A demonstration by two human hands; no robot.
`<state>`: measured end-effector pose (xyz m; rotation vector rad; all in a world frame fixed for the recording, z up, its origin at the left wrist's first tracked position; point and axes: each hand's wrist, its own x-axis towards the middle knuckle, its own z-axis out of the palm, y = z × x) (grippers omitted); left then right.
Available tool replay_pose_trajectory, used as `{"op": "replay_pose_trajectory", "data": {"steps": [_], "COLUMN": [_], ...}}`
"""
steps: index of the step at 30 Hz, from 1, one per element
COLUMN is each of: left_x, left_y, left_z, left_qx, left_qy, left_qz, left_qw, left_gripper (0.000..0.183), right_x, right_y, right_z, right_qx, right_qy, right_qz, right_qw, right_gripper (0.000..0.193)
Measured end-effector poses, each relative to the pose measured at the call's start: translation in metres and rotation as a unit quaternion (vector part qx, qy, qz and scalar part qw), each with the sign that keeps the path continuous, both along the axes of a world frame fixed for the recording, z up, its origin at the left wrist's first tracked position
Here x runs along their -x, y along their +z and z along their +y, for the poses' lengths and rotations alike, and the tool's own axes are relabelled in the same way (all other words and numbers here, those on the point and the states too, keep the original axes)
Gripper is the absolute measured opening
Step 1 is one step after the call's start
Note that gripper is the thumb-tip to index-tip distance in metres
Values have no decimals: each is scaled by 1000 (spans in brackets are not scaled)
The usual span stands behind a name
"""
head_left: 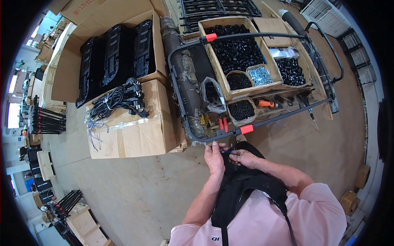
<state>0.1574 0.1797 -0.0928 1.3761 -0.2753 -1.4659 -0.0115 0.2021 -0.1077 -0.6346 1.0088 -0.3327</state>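
My left hand [214,159] is closed, thumb and fingers pinched together just under the near corner of a black tubular frame [283,117]. What sits in its fingertips is too small to make out. My right hand [244,158], also closed, pinches a thin blue wire-like strand [226,151] that runs between the two hands, in front of my black apron [246,176]. Red clips [246,129] sit on the frame's near and far tubes. The frame rests over the workbench and its parts boxes.
A cardboard box [164,119] at left carries a bundle of black cables [115,100]; behind it, an open carton [65,78] holds black moulded parts. Inside the frame are a bin of black caps [234,45], silver screws [260,76], black screws [241,110] and an orange-handled tool [266,103].
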Motion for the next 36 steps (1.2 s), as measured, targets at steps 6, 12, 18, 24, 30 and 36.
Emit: {"op": "replay_pose_trajectory", "data": {"steps": [6, 12, 18, 24, 30, 36], "left_x": [-12, -23, -13, -24, -14, -32], "left_y": [5, 14, 32, 4, -26, -29], "left_z": [-3, -12, 0, 74, 106, 103], "left_qx": [-4, -73, -69, -86, -51, 12], "left_qy": [-45, -97, -26, -47, -315, -313], "left_qz": [-90, -153, -205, -174, -248, -233], "left_qw": [995, 981, 976, 980, 915, 921], "left_gripper": [22, 23, 29, 48, 47, 30], "right_x": [-1, -4, -6, -25, -27, -22], "right_y": [-7, -21, -35, -24, -12, 127], "right_z": [-17, -33, -49, -58, -57, -117], "right_qx": [-15, -50, -125, -133, -75, 341], "right_qy": [56, 119, 58, -15, 40, 413], "right_qz": [-13, -87, -206, -261, -142, 244], "right_qw": [998, 988, 969, 956, 986, 809], "right_gripper": [31, 30, 24, 19, 33, 43]}}
